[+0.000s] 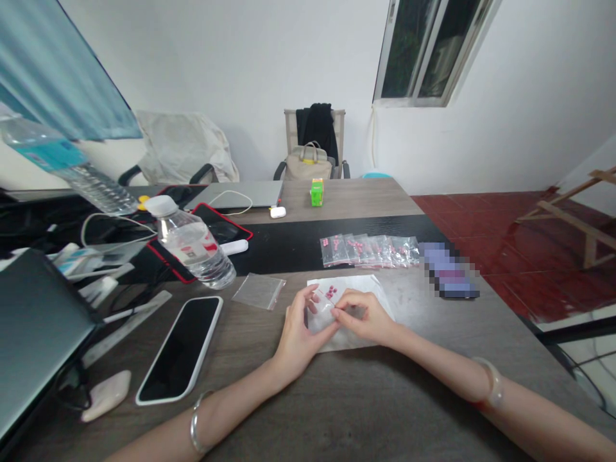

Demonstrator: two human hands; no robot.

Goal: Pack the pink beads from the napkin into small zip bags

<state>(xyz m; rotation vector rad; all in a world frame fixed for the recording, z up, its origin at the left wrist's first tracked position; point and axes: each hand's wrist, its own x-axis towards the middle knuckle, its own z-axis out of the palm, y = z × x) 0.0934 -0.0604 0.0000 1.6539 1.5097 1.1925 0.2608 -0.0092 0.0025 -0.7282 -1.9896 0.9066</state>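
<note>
Between my two hands is a small clear zip bag point(323, 307), held over a white sheet of paper point(380, 292). My left hand point(301, 330) curls around the bag's left side, thumb and fingers on it. With thumb and forefinger pinched, my right hand point(363, 316) grips the bag's right edge. Several small pink pills point(332, 292) show just beyond the bag, seemingly on the paper. Farther back lies a row of clear zip bags point(368, 250) with pink pills in them. Left of the paper rests another clear zip bag point(260, 290), flat, with nothing visible inside.
To the left stand a water bottle point(192, 240), a phone point(180, 350), a laptop point(38, 340) and a white mouse point(106, 394). A small green box point(317, 192) sits toward the far edge. A blurred-out phone-like object point(447, 269) lies at the right edge.
</note>
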